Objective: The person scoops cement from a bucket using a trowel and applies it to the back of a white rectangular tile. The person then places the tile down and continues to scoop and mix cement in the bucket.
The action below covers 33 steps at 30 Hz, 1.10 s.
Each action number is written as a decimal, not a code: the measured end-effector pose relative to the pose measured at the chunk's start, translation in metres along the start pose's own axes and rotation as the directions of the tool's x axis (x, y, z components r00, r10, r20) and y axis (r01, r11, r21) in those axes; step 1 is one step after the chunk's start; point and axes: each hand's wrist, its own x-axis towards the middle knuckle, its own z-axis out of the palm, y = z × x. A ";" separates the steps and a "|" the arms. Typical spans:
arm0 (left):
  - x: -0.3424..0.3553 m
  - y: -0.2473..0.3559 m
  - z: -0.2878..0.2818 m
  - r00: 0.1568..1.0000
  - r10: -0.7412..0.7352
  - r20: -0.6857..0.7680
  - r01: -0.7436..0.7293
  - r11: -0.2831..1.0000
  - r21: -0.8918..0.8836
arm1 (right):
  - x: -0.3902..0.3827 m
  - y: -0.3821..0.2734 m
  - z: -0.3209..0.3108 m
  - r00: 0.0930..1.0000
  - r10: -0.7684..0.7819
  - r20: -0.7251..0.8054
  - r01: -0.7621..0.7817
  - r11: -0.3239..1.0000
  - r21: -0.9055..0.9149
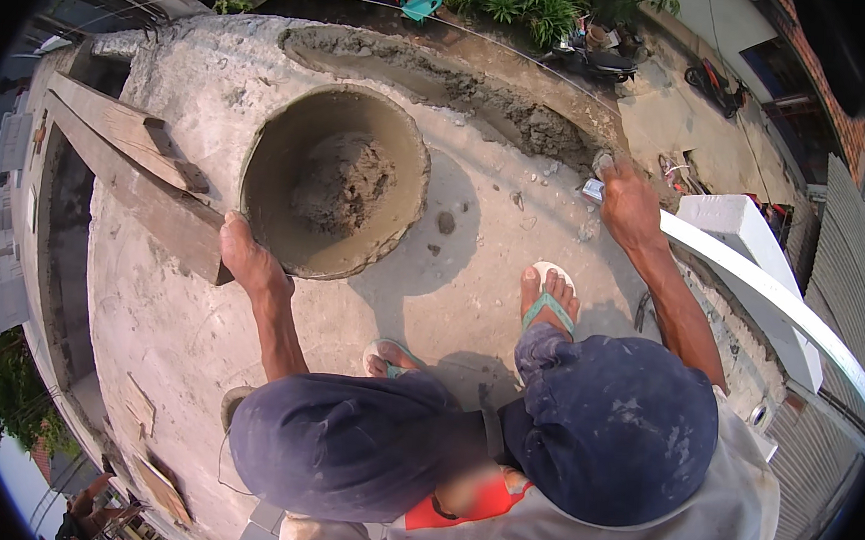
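the bucket (402,203) is matt and mortar-crusted; the mortar (361,177) inside looks rough, lumpy; wooden plank (156,209), dull; concrete slab (182,338), gritty; trousers (622,424), dusty matt cloth.

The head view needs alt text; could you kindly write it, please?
The left hand grips a bucket by its rim, with mortar inside. The right hand is near one end of a long white bar. Sandalled feet stand on concrete.
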 end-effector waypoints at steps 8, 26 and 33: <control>0.021 0.036 0.027 0.997 0.069 0.020 -0.070 0.996 0.053 | -0.039 -0.027 -0.033 0.985 -0.017 -0.173 0.084 0.920 0.384; 0.055 0.052 0.022 0.902 0.262 0.344 -0.417 0.735 0.534 | 0.117 -0.228 0.005 0.803 -0.589 -0.089 0.582 0.746 0.325; 0.063 0.060 0.044 0.878 0.184 0.441 -0.408 0.769 0.492 | 0.106 -0.214 0.002 0.639 -0.764 0.091 0.690 0.622 0.371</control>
